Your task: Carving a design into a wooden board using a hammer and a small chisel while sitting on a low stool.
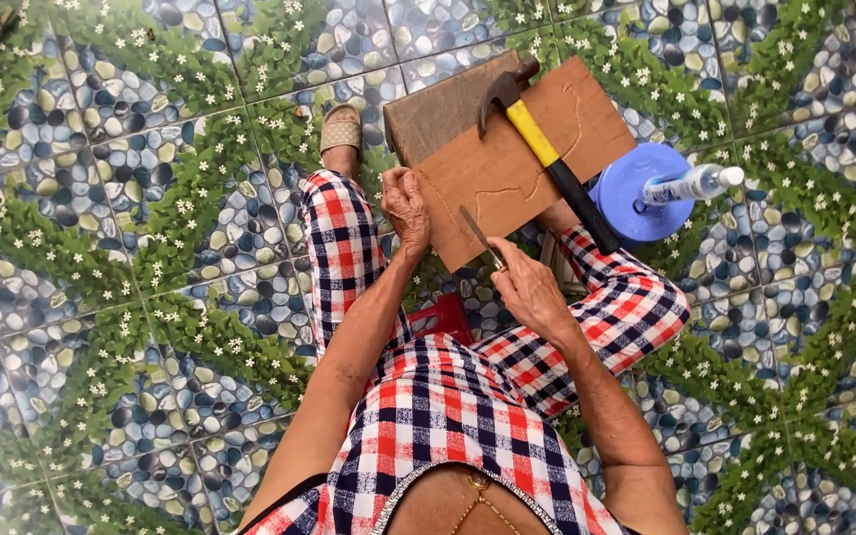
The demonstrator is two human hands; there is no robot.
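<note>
Gripping cardboard (507, 168); hammer (547, 149) atop, bottle (691, 185) beside.

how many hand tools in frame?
2. A hammer with a yellow and black handle lies on the cardboard sheet. A thin blade tool is in the right hand. More may be hidden under the cardboard.

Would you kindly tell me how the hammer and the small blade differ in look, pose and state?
The hammer is large, with a yellow-and-black handle; the blade is thin, grey and far smaller. The hammer lies loose on the cardboard sheet, touched by no hand; the blade sits in the right hand. Both lie over the cardboard, slanting the same way.
</note>
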